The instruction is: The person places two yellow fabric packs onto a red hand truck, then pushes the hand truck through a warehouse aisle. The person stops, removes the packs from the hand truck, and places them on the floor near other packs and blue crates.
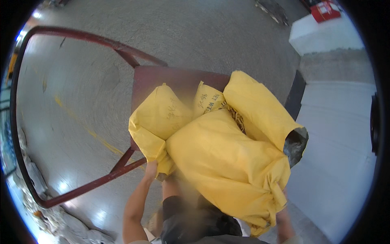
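Note:
Several yellow bags lie on a dark red flatbed cart [146, 77] in front of me. My left hand [151, 168] closes round the near end of the smaller left yellow bag [158, 110]. At the lower right, my right hand [283, 209] is at the bunched end of the large middle yellow bag [219, 146]; its fingers are mostly hidden behind the folds. Another yellow bag [260, 105] lies slantwise on the right, its mouth gaping and showing a dark grey lining. Behind them is a smaller printed yellow bag [209, 99]. Thin brown pieces [237, 118] show between the bags.
The cart's bent tube handle [81, 34] reaches out to the left over the grey floor [81, 81]. White sacks [73, 223] lie at the lower left. On the right runs a white wall [333, 122], with a red object [326, 11] on the ledge above.

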`<action>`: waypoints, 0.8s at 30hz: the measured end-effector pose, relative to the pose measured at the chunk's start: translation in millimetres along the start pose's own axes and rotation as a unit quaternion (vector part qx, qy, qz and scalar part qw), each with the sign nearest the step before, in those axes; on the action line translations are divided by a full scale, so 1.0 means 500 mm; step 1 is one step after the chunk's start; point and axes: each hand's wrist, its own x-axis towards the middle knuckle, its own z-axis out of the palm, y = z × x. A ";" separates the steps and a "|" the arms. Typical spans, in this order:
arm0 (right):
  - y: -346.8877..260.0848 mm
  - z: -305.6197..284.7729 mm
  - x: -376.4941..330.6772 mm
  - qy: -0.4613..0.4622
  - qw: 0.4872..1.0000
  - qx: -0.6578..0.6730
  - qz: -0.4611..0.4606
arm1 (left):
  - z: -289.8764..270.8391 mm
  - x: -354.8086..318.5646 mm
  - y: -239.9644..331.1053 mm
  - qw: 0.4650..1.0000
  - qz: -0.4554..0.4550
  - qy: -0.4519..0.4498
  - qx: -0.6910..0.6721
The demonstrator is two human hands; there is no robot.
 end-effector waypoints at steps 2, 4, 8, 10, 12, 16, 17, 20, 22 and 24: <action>-0.009 -0.016 0.002 0.004 0.999 0.013 -0.040 | -0.014 -0.053 0.076 0.995 0.013 -0.001 -0.100; -0.002 -0.028 0.008 -0.027 0.995 0.093 -0.008 | -0.085 -0.122 0.186 0.991 0.102 -0.062 -0.058; 0.053 -0.015 0.002 0.095 0.994 0.058 0.002 | -0.362 -0.297 0.483 0.953 0.070 0.019 0.295; 0.085 0.010 -0.021 0.078 0.995 0.067 -0.006 | -0.450 -0.362 0.630 0.942 0.030 0.078 0.324; 0.114 0.035 -0.050 0.105 0.991 0.084 -0.020 | -0.469 -0.359 0.723 0.963 0.111 0.009 0.245; 0.157 0.060 -0.100 0.141 0.988 0.057 -0.013 | -0.474 -0.271 0.779 0.980 0.116 0.066 0.145; 0.168 0.060 -0.105 0.157 0.987 0.034 0.017 | -0.485 -0.250 0.782 0.983 0.120 0.056 0.126; 0.195 0.061 -0.100 0.160 0.987 -0.023 0.027 | -0.514 -0.212 0.802 0.981 0.152 0.054 0.111; 0.213 0.068 -0.082 0.143 0.988 -0.060 0.019 | -0.511 -0.202 0.820 0.835 0.206 0.170 0.482; 0.226 0.082 -0.064 0.117 0.989 -0.078 0.042 | -0.476 -0.195 0.835 0.519 0.220 0.282 0.776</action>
